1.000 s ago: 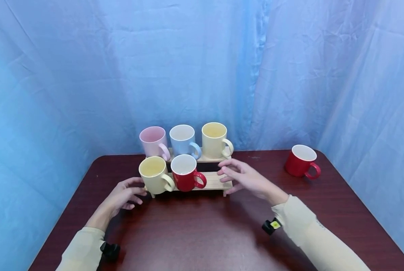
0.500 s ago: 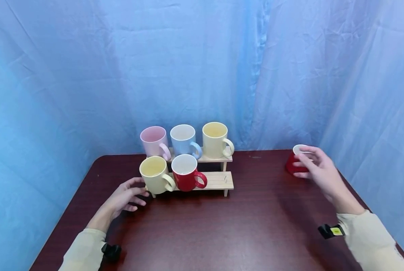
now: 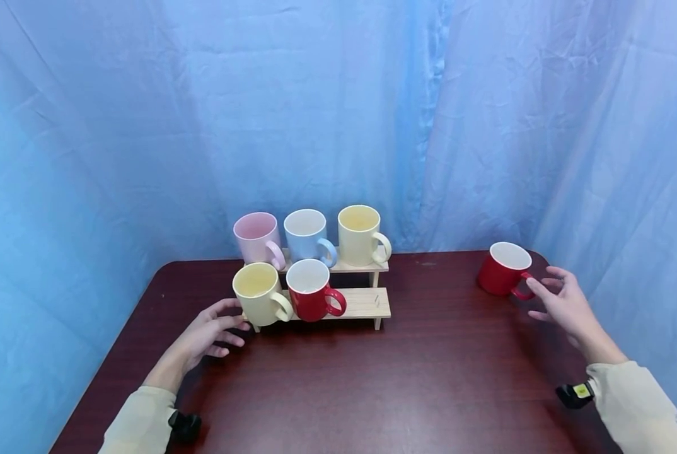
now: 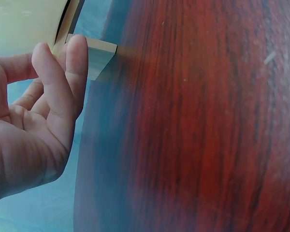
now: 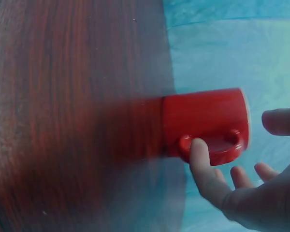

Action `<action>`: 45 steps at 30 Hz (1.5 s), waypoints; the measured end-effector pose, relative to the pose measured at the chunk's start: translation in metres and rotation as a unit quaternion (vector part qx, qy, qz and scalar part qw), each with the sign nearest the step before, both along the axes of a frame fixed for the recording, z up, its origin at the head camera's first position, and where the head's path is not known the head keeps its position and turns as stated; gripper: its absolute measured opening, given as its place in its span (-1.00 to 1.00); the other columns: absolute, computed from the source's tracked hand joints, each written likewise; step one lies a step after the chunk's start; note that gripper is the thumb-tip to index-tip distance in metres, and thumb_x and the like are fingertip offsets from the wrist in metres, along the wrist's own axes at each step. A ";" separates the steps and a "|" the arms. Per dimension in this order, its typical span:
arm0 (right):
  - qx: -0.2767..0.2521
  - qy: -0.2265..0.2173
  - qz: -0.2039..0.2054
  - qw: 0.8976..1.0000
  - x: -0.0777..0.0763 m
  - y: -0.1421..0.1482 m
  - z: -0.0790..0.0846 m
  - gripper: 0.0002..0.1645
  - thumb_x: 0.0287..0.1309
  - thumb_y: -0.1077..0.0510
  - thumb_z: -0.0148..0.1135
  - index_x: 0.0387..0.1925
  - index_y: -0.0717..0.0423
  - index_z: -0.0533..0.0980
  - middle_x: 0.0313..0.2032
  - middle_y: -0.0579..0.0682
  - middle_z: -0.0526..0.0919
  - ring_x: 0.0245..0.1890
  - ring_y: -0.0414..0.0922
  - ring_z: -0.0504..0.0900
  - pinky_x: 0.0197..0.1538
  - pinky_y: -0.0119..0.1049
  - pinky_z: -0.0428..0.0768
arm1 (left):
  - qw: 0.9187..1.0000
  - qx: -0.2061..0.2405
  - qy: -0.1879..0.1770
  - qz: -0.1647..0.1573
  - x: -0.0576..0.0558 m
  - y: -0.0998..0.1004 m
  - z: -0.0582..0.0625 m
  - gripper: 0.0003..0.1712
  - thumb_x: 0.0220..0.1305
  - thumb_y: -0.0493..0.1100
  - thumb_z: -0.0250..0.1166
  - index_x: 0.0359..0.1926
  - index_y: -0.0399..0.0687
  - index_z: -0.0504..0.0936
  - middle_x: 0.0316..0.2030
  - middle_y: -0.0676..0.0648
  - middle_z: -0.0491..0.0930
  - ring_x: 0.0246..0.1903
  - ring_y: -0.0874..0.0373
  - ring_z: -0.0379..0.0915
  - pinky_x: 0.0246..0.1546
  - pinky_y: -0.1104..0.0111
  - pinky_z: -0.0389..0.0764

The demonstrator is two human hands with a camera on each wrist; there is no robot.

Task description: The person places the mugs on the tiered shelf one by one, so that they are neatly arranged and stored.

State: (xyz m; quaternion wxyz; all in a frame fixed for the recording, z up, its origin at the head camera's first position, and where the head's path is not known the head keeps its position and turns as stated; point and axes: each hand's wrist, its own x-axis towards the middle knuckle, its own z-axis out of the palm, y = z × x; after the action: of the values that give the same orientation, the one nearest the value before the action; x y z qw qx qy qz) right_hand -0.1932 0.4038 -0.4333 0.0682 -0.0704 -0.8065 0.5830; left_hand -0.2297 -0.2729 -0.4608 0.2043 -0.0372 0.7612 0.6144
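A red mug (image 3: 494, 276) with a white inside stands upright at the table's back right corner. My right hand (image 3: 567, 309) is beside its handle, fingers spread; in the right wrist view one fingertip overlaps the red handle (image 5: 222, 157). My left hand (image 3: 205, 332) stays by the left end of a two-step wooden rack (image 3: 364, 302), its fingers loosely bent. In the left wrist view its fingertips (image 4: 77, 46) overlap the rack's end. Just above that hand, a yellow mug (image 3: 254, 302) sits on the lower step, beside another red mug (image 3: 310, 302).
On the upper step stand a pink mug (image 3: 253, 246), a light blue mug (image 3: 303, 244) and a second yellow mug (image 3: 354, 243), handles to the right. The lower step shows bare wood at its right. Blue curtains (image 3: 338, 113) hang around the dark red table (image 3: 361, 391).
My right hand has moved from the rack's right end across to the lone red mug, passing over it and then drawing back to its handle side. My left hand has stayed in place.
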 end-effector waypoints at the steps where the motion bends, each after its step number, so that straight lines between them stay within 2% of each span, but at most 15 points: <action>1: -0.006 -0.008 0.005 1.000 -0.002 0.002 -0.003 -0.04 0.49 0.04 0.13 0.50 0.37 -0.24 0.25 0.40 0.07 -0.22 -0.52 0.53 -0.27 -0.06 0.73 | 1.000 -0.001 0.000 0.001 0.000 0.000 0.000 -0.40 0.44 -0.02 0.24 0.41 0.05 0.30 -0.05 -0.18 0.66 -0.28 -0.03 0.69 -0.48 0.29 0.63; 4: -0.023 -0.027 0.020 0.999 -0.005 0.007 -0.011 -0.13 0.50 -0.02 0.10 0.49 0.34 -0.11 0.22 0.28 0.21 -0.19 -0.52 0.54 -0.22 -0.03 0.72 | 1.000 -0.002 -0.002 0.005 -0.001 0.001 -0.001 -0.42 0.44 -0.03 0.25 0.39 0.05 0.32 -0.06 -0.18 0.66 -0.29 -0.03 0.69 -0.48 0.29 0.63; 8: -0.069 -0.046 0.031 0.996 -0.006 0.013 -0.018 -0.48 0.50 -0.07 0.08 0.31 0.04 0.21 -0.01 -0.11 0.48 -0.18 -0.40 0.61 -0.21 0.01 0.72 | 1.000 -0.002 -0.004 0.007 -0.002 0.003 -0.001 -0.43 0.44 -0.04 0.24 0.38 0.04 0.34 -0.07 -0.18 0.66 -0.29 -0.03 0.68 -0.49 0.29 0.63; 11: -0.091 -0.061 0.049 0.993 -0.006 0.017 -0.022 -0.67 0.53 -0.09 0.03 0.17 -0.09 0.30 -0.12 -0.28 0.58 -0.19 -0.29 0.66 -0.20 0.01 0.72 | 1.000 -0.006 -0.003 0.007 -0.002 0.003 0.000 -0.44 0.43 -0.04 0.25 0.38 0.03 0.34 -0.07 -0.18 0.67 -0.29 -0.02 0.68 -0.48 0.29 0.63; 17: -0.129 -0.081 0.087 0.984 -0.007 0.019 -0.025 -0.58 0.54 -0.11 -0.02 0.19 0.07 0.34 -0.10 -0.23 0.65 -0.10 -0.18 0.70 -0.11 0.00 0.71 | 1.000 -0.006 0.001 0.003 -0.002 0.003 0.002 -0.43 0.44 -0.04 0.24 0.38 0.02 0.33 -0.07 -0.16 0.67 -0.29 -0.02 0.68 -0.49 0.29 0.63; 22: -0.158 -0.080 0.087 0.980 -0.007 0.020 -0.025 -0.56 0.52 -0.12 0.02 0.18 0.09 0.36 -0.09 -0.17 0.67 -0.09 -0.15 0.70 -0.10 -0.01 0.71 | 1.000 0.000 0.005 -0.003 -0.004 0.004 0.001 -0.41 0.44 -0.02 0.25 0.40 0.00 0.31 -0.06 -0.16 0.67 -0.29 -0.01 0.68 -0.49 0.29 0.63; 30: -0.159 -0.086 0.087 0.980 -0.011 0.016 -0.027 -0.56 0.51 -0.13 0.04 0.11 0.12 0.43 -0.12 -0.07 0.65 -0.08 -0.12 0.72 -0.09 -0.03 0.71 | 1.000 -0.005 -0.001 0.007 -0.001 0.003 0.003 -0.42 0.43 -0.02 0.25 0.38 0.02 0.33 -0.06 -0.17 0.66 -0.30 -0.01 0.67 -0.49 0.27 0.64; 38: -0.205 -0.054 0.093 0.973 -0.011 0.011 -0.032 -0.71 0.54 0.00 0.04 0.01 0.10 0.53 -0.20 -0.04 0.68 -0.14 -0.09 0.75 -0.11 -0.11 0.72 | 1.000 -0.011 -0.001 0.009 -0.001 0.002 0.004 -0.44 0.44 -0.03 0.24 0.37 0.03 0.34 -0.07 -0.17 0.67 -0.29 -0.02 0.67 -0.47 0.27 0.64; 45: -0.221 -0.024 0.096 0.970 -0.009 0.007 -0.035 -0.75 0.54 0.07 0.04 -0.03 0.11 0.56 -0.22 -0.03 0.70 -0.19 -0.07 0.76 -0.13 -0.14 0.72 | 1.000 -0.014 -0.004 0.006 -0.002 0.003 0.004 -0.44 0.44 -0.03 0.24 0.37 0.02 0.34 -0.05 -0.18 0.66 -0.29 -0.02 0.67 -0.46 0.28 0.64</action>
State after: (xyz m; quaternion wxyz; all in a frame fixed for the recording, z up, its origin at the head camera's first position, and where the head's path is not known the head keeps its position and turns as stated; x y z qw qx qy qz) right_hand -0.2017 0.4103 -0.4681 -0.0243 -0.0196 -0.6623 0.7486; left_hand -0.2317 -0.2703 -0.4571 0.2036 -0.0470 0.7684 0.6049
